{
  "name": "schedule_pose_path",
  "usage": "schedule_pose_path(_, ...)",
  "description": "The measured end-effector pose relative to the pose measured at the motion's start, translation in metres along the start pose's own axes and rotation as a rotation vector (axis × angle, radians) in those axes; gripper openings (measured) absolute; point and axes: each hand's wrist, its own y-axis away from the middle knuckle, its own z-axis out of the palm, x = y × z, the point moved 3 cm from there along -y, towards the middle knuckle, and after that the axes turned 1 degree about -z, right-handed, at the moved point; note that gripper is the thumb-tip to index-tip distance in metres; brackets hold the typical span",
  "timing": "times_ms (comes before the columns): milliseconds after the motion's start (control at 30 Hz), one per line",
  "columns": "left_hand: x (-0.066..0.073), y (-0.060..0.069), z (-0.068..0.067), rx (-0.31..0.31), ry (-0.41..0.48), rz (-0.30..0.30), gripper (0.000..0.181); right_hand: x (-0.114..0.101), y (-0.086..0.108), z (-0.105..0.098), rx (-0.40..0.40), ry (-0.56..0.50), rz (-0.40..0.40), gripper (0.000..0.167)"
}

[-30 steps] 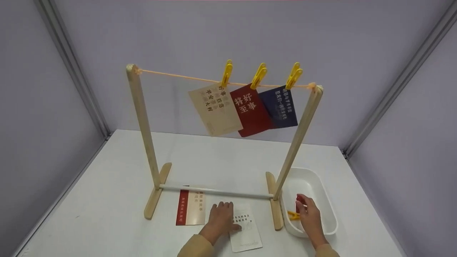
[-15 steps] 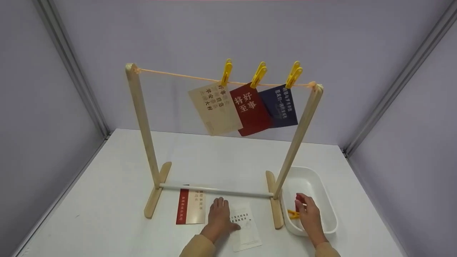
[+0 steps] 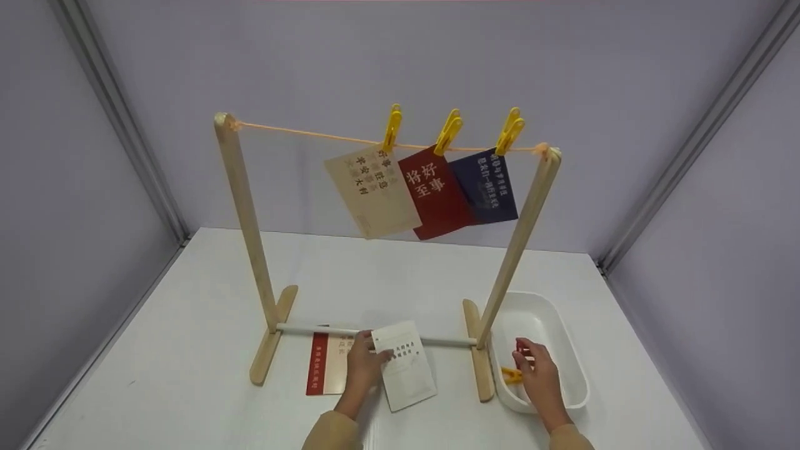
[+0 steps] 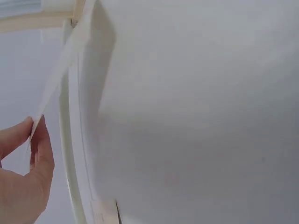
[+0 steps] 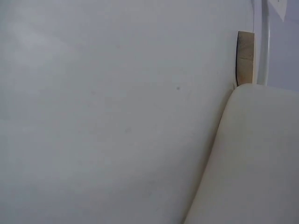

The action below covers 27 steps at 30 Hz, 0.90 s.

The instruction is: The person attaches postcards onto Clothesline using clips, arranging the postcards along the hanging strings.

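Note:
My left hand (image 3: 361, 370) pinches a white card (image 3: 409, 378) with dark printed characters, tilted up off the table in front of the rack's lower bar. The left wrist view shows this card (image 4: 55, 70) edge-on between thumb and fingers. Over the white tray (image 3: 576, 350), my right hand (image 3: 541, 374) pinches a small red clothespin (image 3: 518, 354), mostly covered by the fingers. A yellow clothespin (image 3: 511, 375) lies in the tray beside that hand. Partly behind my left hand, a red-and-cream card (image 3: 320, 365) lies on the table. The right wrist view does not show the right hand.
A wooden rack (image 3: 247, 219) carries an orange string (image 3: 306, 132). From it hang a cream card (image 3: 369, 206), a red card (image 3: 437, 200) and a dark blue card (image 3: 490, 194), each under a yellow clothespin. Pale walls enclose the table (image 3: 156, 350).
My left hand has gone from resting over the white card to pinching and lifting it, up and slightly left. The right hand stays at the tray with the red clothespin.

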Motion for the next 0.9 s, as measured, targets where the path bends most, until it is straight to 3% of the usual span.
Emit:
schedule_pose_path(167, 0.001, 0.0, -0.012, 0.073, 0.081, -0.013, 0.03, 0.002, -0.002, 0.001, -0.046, -0.016, 0.07, 0.026)
schedule_pose_path(333, 0.004, 0.0, -0.019, 0.131, 0.109, 0.013, 0.028, 0.0, -0.002, 0.0, -0.096, -0.043, 0.139, 0.028)
schedule_pose_path(733, 0.031, 0.003, -0.03, 0.163, 0.197, 0.052, 0.025, -0.008, -0.012, -0.016, -0.011, -0.047, 0.088, 0.026)
schedule_pose_path(900, 0.045, 0.003, -0.035, 0.164, 0.229, 0.09, 0.024, -0.016, -0.027, -0.03, -0.022, -0.052, 0.143, 0.031)
